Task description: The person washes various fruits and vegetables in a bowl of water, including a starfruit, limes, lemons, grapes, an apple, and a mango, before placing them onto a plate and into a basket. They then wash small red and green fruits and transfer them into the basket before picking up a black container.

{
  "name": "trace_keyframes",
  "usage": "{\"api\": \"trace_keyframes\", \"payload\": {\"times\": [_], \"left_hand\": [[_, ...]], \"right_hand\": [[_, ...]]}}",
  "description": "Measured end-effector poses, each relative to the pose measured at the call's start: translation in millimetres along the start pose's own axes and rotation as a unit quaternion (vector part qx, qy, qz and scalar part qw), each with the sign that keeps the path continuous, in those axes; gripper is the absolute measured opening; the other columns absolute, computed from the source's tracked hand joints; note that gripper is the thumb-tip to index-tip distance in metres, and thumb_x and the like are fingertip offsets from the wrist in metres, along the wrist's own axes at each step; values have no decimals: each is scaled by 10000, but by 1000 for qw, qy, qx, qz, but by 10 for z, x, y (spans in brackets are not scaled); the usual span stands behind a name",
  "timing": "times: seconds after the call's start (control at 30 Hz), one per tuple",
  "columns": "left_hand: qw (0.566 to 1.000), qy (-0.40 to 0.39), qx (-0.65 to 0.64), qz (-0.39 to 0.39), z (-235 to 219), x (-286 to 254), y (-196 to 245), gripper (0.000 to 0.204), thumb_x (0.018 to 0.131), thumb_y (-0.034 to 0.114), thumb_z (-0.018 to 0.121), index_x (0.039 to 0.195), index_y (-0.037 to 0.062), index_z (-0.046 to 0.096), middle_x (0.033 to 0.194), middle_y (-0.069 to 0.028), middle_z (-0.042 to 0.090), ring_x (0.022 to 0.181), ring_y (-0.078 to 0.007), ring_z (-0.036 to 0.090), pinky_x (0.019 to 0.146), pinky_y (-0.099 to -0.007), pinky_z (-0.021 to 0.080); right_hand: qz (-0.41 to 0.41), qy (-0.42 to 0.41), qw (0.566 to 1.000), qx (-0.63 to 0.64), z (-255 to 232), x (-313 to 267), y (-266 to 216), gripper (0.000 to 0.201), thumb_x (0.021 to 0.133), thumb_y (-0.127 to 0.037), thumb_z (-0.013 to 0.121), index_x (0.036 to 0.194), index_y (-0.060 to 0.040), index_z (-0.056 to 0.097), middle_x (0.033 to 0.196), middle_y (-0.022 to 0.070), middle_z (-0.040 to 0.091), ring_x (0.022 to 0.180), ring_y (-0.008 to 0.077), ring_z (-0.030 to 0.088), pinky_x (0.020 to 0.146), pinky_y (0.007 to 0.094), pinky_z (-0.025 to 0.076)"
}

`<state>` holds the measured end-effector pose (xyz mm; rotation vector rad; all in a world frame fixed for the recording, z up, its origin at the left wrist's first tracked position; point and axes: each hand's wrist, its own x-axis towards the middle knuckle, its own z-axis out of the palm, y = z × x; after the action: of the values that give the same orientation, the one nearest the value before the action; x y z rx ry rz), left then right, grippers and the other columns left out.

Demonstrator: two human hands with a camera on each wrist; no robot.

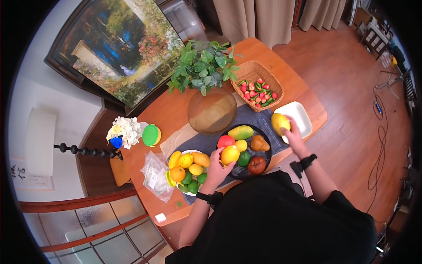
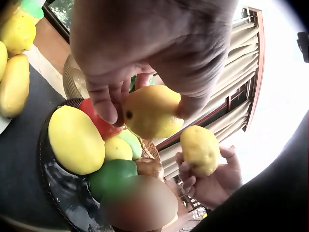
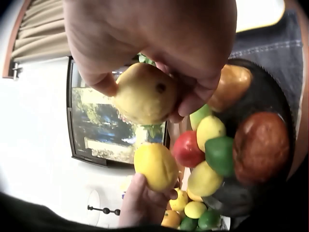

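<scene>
My left hand [image 1: 215,170] holds a yellow fruit [image 1: 230,155] between thumb and fingers, over the left part of the black plate [image 1: 269,152]. In my right hand [image 1: 295,137] is another yellow fruit [image 1: 280,123], gripped above the near-left side of the white tray [image 1: 300,115]. Both fruits appear raised in the wrist views. On the black plate lie a red fruit [image 1: 226,141], a green-yellow mango [image 1: 240,132], a brown pear [image 1: 260,143], a dark green fruit [image 1: 243,159] and a reddish-brown fruit [image 1: 256,165].
A white plate of mixed fruit [image 1: 195,169] stands at the left beside a clear plastic bag [image 1: 157,178]. Farther back are a glass bowl [image 1: 212,111], a leafy plant [image 1: 204,66] and a wicker basket [image 1: 275,82] of small red and green pieces. A green-lidded tub [image 1: 151,135] sits near white flowers [image 1: 127,130].
</scene>
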<state>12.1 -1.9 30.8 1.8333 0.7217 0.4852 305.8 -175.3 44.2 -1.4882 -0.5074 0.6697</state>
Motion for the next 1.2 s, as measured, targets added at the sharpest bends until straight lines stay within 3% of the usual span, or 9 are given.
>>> {"api": "trace_keyframes", "payload": {"times": [0.2,0.47,0.63,0.77,0.87,0.93,1.07,1.13,1.2], "left_hand": [[997,-3,74,28,28,-20,105,629,821,78,774,1348,30,434,1226,-81,540,1069,-151,589,781,-240,515],[997,0,-59,-55,47,-3,57,649,805,129,798,1347,14,460,1260,-116,529,1070,-197,580,808,-296,511],[996,-21,-56,-67,88,65,146,642,823,167,793,1348,5,459,1250,-134,559,1059,-214,605,857,-318,513],[999,-39,16,0,211,242,267,646,840,135,777,1373,18,431,1273,-105,552,1088,-180,605,867,-300,512],[996,-79,23,24,321,370,476,684,820,146,794,1382,17,426,1311,-132,527,1112,-203,594,894,-325,512],[982,-122,104,100,347,403,699,754,797,137,805,1423,23,400,1331,-162,515,1106,-229,598,901,-333,516],[988,-142,60,-19,229,330,626,820,783,167,806,1466,46,368,1339,-201,504,1100,-278,587,911,-372,510],[990,-106,91,-13,117,236,533,706,786,147,784,1405,56,456,1315,-185,517,1078,-298,589,910,-400,500],[960,-35,261,100,18,145,288,595,769,132,771,1314,58,544,1253,-146,544,1070,-328,578,924,-426,472]], "right_hand": [[-11,98,887,-451,-637,633,867,647,744,-134,718,1342,-32,492,1166,278,586,1091,411,596,966,439,489],[-1,46,886,-461,-643,593,1060,676,749,-142,759,1353,-19,481,1261,275,533,1162,415,553,1009,445,464],[-125,95,900,-407,-477,384,650,604,821,-166,740,1346,-6,488,1236,218,575,1085,372,589,959,421,480],[-13,-189,969,-158,314,-114,-255,538,886,-197,713,1340,-7,496,1166,108,593,997,186,619,872,353,513],[11,-241,970,-26,752,-324,-359,668,880,-231,721,1428,-31,395,1192,147,570,1089,207,588,918,345,498],[-57,-246,958,-134,766,-261,-224,673,866,-218,718,1415,-30,377,1183,147,569,1105,204,572,920,339,495],[-15,-44,980,-195,212,154,-149,538,813,-197,721,1259,-41,465,1098,170,576,1007,261,593,888,379,503],[-162,75,888,-424,-473,533,154,593,770,-203,748,1271,-28,483,1150,256,557,1024,394,600,904,431,508],[-15,61,834,-548,-1101,896,587,628,781,-231,724,1322,-27,478,1249,283,524,1128,455,553,974,467,483]]}}
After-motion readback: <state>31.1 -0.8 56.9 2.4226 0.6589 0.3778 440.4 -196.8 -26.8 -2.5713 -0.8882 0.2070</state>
